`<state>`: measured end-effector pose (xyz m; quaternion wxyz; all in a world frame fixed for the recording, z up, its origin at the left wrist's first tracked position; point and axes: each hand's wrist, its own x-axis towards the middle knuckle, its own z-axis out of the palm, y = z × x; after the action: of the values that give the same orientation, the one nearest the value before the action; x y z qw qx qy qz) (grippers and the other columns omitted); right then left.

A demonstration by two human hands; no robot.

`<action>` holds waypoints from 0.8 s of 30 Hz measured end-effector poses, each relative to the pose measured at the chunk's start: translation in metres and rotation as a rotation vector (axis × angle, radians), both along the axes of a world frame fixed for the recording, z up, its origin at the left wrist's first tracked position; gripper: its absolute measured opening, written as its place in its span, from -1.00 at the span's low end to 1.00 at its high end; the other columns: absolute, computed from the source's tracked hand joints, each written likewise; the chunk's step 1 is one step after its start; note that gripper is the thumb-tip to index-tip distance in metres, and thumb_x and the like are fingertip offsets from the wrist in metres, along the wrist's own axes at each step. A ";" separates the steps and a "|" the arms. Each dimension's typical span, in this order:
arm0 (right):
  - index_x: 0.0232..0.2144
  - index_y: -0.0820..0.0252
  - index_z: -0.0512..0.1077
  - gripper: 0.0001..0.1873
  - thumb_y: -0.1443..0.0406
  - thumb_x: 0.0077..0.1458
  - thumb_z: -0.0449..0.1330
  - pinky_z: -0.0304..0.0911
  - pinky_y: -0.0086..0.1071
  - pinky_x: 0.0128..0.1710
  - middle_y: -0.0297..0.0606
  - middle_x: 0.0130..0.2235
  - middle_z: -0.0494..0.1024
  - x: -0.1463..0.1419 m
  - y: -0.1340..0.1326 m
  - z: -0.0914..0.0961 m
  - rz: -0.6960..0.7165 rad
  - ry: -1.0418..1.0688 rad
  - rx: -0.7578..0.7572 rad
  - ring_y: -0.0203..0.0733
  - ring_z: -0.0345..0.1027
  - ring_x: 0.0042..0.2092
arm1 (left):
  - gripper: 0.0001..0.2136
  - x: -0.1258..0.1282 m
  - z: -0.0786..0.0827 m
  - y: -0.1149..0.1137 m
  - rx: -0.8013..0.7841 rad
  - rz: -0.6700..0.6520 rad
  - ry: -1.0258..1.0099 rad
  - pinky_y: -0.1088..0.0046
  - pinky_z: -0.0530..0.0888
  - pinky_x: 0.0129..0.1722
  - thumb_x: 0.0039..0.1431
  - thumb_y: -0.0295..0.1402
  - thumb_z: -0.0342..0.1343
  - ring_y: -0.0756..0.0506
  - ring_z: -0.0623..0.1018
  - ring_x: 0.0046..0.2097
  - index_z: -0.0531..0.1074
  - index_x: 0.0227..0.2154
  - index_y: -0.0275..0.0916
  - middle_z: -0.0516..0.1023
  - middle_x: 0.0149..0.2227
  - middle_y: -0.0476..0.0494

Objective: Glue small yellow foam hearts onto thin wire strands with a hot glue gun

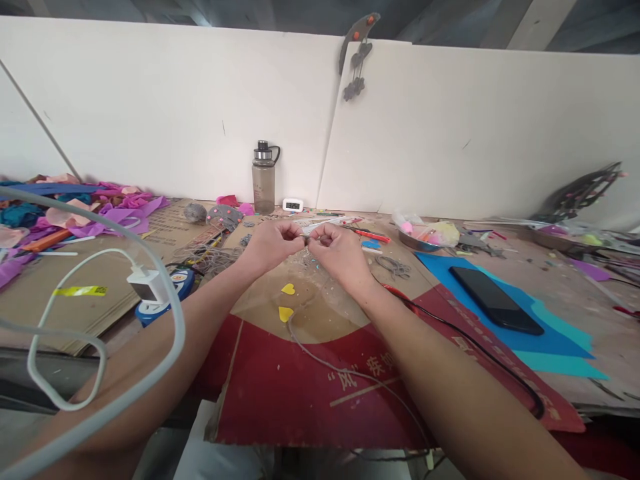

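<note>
Right between the fingertips of both hands sits a small dark piece (307,241), mostly hidden by the fingers and too small to identify. It lies just to the right of the left hand (273,247) and just to the left of the right hand (341,253), about equally near to each. Each hand has its thumb and fingertips pinched together on it; which way its long axis runs, I cannot tell. Nearer the body, two yellow hearts (289,289) lie apart on the tan part of a red board (300,393), and a thin grey cord (320,360) curls just beside the lower one. Printed on the red are Chinese characters, of which “风” and 疾 can be read; the arm covers what follows. To the left, a yellow tag (81,291) on the white cable (43,360) carries a black code too small to read. Behind the hands, the bottle (264,187) bears faint reddish marks, not legible, and beside it a small clock (293,205) shows blurred digits. No brand can be made out on the black phone (495,300).
</note>
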<state>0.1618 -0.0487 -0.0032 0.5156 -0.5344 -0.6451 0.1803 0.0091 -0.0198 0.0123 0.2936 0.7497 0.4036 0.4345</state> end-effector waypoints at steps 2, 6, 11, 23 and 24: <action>-0.47 0.20 0.44 -0.82 0.21 -0.06 0.14 -0.03 -0.44 -0.51 -0.44 -0.59 0.28 0.001 0.001 -0.001 0.066 0.050 -0.035 -0.36 0.02 -0.53 | -0.91 -0.001 -0.003 0.003 -0.059 -0.037 -0.046 0.52 0.26 -0.54 -0.10 -0.42 0.12 0.07 0.32 -0.59 0.38 -0.64 -0.25 0.35 -0.67 0.05; -0.41 0.21 0.46 -0.75 0.15 -0.01 0.14 -0.04 -0.45 -0.52 -0.43 -0.54 0.31 0.004 0.001 -0.001 0.170 0.140 -0.095 -0.37 0.01 -0.53 | -0.89 -0.002 -0.008 0.009 -0.115 -0.081 -0.132 0.53 0.29 -0.55 -0.07 -0.40 0.12 0.07 0.34 -0.60 0.36 -0.63 -0.26 0.38 -0.66 0.02; -0.45 0.22 0.46 -0.77 0.16 -0.02 0.15 -0.03 -0.45 -0.49 -0.43 -0.55 0.29 0.005 0.003 -0.003 0.141 0.134 -0.062 -0.37 0.02 -0.51 | -0.88 0.000 -0.008 0.008 -0.160 -0.125 -0.179 0.54 0.33 -0.53 -0.06 -0.40 0.15 0.07 0.37 -0.58 0.38 -0.63 -0.27 0.41 -0.65 0.01; -0.51 0.19 0.43 -0.88 0.29 -0.09 0.11 -0.03 -0.44 -0.49 -0.46 -0.61 0.26 0.012 0.003 0.003 0.051 -0.106 -0.020 -0.36 0.04 -0.54 | -0.84 -0.011 -0.001 0.008 -0.271 -0.227 -0.137 0.50 0.45 -0.45 -0.04 -0.34 0.23 0.02 0.49 -0.51 0.58 -0.37 -0.27 0.55 -0.54 -0.12; -0.50 0.19 0.44 -0.88 0.30 -0.09 0.10 -0.03 -0.43 -0.48 -0.46 -0.61 0.26 0.011 0.002 0.003 0.042 -0.145 0.005 -0.35 0.06 -0.53 | -0.84 -0.010 -0.001 0.007 -0.228 -0.220 -0.092 0.51 0.44 -0.46 -0.05 -0.35 0.23 0.02 0.49 -0.51 0.58 -0.37 -0.27 0.55 -0.54 -0.11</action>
<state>0.1728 -0.0471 -0.0003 0.4648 -0.5312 -0.6922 0.1503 -0.0012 -0.0124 0.0108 0.4409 0.7306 0.3517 0.3849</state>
